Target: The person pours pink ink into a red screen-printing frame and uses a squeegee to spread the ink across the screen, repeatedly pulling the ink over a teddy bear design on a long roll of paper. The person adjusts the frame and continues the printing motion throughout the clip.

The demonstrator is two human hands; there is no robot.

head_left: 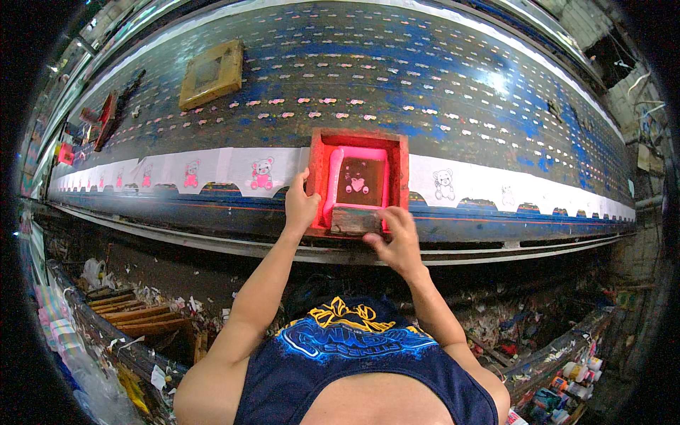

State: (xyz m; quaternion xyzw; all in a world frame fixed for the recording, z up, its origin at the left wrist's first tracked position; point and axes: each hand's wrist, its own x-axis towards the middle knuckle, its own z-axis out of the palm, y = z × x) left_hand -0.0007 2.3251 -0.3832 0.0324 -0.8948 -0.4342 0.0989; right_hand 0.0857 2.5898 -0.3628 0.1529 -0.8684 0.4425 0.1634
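Note:
A red-stained wooden screen-printing frame (402,159) lies over the white cloth strip (227,161) on the long table. Bright pink ink rings its mesh, where a small bear pattern with a heart shows. My left hand (302,205) is closed around the frame's left side, near its lower corner. Against the frame's near inner side lies a squeegee (347,221) with a worn wooden grip. Curled over its right end is my right hand (399,237), thumb on the near side and fingers on the far side. Bears left of the frame carry pink fill; those to its right are outlines.
Farther back on the table (297,42) sits a yellowish frame (211,74). A reddish tool (106,117) and a pink container (66,154) are at the far left. Below the table's near rail, scraps, wooden slats (142,315) and several bottles (577,375) lie about.

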